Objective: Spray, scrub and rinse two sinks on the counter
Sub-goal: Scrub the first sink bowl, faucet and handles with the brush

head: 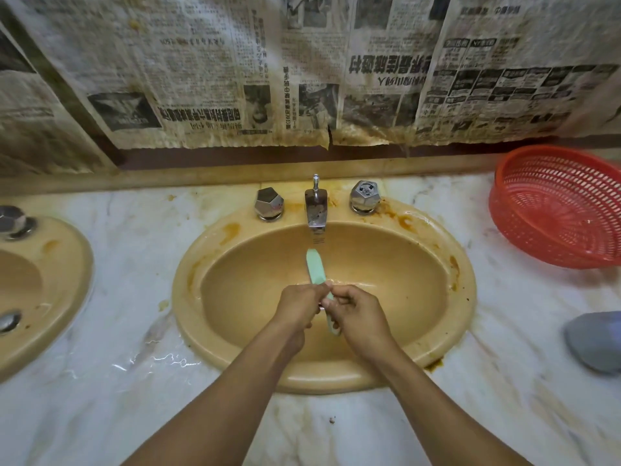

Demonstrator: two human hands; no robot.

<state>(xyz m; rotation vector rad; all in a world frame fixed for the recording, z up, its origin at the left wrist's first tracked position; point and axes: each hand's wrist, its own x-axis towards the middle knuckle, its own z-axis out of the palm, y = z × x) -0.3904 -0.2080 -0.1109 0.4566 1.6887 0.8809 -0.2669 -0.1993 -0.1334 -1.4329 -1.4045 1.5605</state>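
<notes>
- Counter: pale marble, wet, stained; yellowed newspaper covers the wall behind.
- Sink: tan oval, rust-marked rim, centre; second sink at left edge.
- Left hand, right hand: both curled round green brush over the bowl.
- Red basket: rear right.

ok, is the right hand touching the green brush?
Touching. Head view: right hand fingers curl round the green brush handle, next to the left hand.

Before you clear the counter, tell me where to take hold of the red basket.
Grip the red basket by its thick rim on the left, coming from the sink side: it sits tilted with its mouth open that way, and no handle shows.
</notes>
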